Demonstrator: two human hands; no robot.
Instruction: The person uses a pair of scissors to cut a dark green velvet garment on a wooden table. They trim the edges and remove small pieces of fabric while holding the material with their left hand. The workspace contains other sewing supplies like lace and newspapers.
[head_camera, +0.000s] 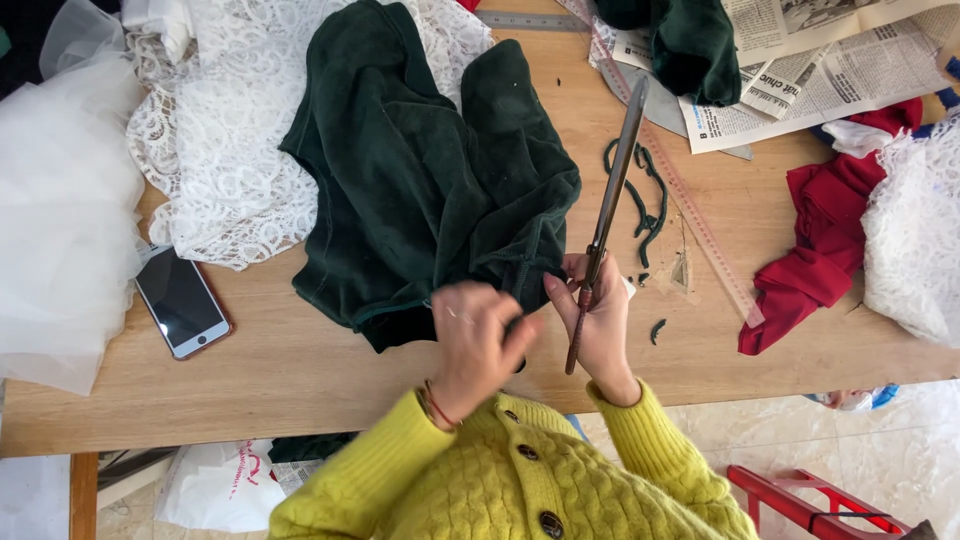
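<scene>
Two hands meet at the near edge of a wooden table (300, 370), both in yellow knitted sleeves. Left hand (478, 340): fingers curled shut, pinching the near hem of a dark green velvet garment (430, 180); the pinched spot itself is hidden behind the knuckles. Right hand (600, 315): closed around the handles of long tailor's scissors (610, 215), blades together as far as can be seen, pointing far and slightly right; where the blades meet the cloth is hard to make out. Garment: deep green, soft nap, crumpled in folds, lying at the table's centre, partly over white lace (220, 170). Left: white tulle (60, 200), cut off by the frame, and a phone (182, 302), screen dark. Right: green offcut strips (645, 200), a clear ruler (700, 230), newspaper (800, 70), red cloth (830, 230), more lace cut off at the edge. Far: a second green piece (690, 45), only partly in view.
</scene>
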